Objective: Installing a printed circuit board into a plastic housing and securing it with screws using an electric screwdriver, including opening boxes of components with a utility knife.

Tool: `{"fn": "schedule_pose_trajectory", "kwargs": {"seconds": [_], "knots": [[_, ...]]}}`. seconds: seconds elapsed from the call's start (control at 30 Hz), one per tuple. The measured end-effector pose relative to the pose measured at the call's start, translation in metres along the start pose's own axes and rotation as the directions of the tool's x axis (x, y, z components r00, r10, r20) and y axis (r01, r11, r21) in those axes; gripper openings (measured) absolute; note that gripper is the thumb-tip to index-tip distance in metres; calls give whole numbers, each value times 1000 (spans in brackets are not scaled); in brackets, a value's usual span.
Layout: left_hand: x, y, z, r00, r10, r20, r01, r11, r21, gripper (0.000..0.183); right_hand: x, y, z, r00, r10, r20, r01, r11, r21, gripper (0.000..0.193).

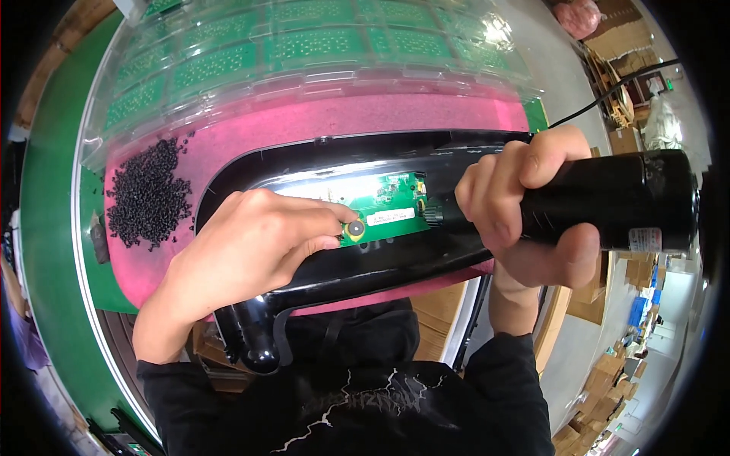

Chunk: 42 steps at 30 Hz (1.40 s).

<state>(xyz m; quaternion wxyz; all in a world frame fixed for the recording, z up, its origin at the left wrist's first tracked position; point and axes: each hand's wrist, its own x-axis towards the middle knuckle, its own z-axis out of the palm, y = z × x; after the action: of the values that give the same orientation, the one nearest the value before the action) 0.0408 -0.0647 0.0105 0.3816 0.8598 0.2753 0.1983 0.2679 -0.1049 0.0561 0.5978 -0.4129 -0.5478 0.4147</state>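
A black glossy plastic housing [365,266], long and rounded with a stub at its lower left, lies open side up on the table. A green circuit board [395,199] with a white label and a small round black part [355,228] sits inside it. My left hand [255,235] reaches over the housing, thumb and forefinger pinched at the board's left end; whatever is between them is hidden. My right hand [525,205] wraps round a thick black cylindrical electric screwdriver [608,199], held above the housing's right end. Its tip is out of sight.
A pile of small black screws [148,194] lies left on the pink mat [426,112]. Clear plastic trays [304,45] with several green boards fill the far side. A black cable [616,87] hangs at the right. Cardboard boxes [601,380] stand on the floor beyond.
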Motion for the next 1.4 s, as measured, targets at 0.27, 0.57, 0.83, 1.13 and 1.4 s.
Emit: {"fn": "schedule_pose_trajectory", "kwargs": {"seconds": [0.27,0.57,0.83,1.13,1.4], "knots": [[0,-2,3,1000,-24,2,24,999,-36,8,-3,-4,-36,986,-151,64,130,957,259,56],[1,8,3,989,-1,-145,-15,994,-105,4,-11,-13,-80,974,-16,-226,2,998,-60,21],[3,4,-3,994,66,-87,-82,976,-200,4,-17,-19,-24,966,-257,-22,208,723,659,41],[-3,6,-10,996,51,-70,-75,904,-421,8,-10,-28,23,919,-392,-43,326,694,642,36],[-4,-1,-10,994,88,-71,-109,916,-386,9,-6,-23,28,919,-393,15,292,709,641,37]]}}
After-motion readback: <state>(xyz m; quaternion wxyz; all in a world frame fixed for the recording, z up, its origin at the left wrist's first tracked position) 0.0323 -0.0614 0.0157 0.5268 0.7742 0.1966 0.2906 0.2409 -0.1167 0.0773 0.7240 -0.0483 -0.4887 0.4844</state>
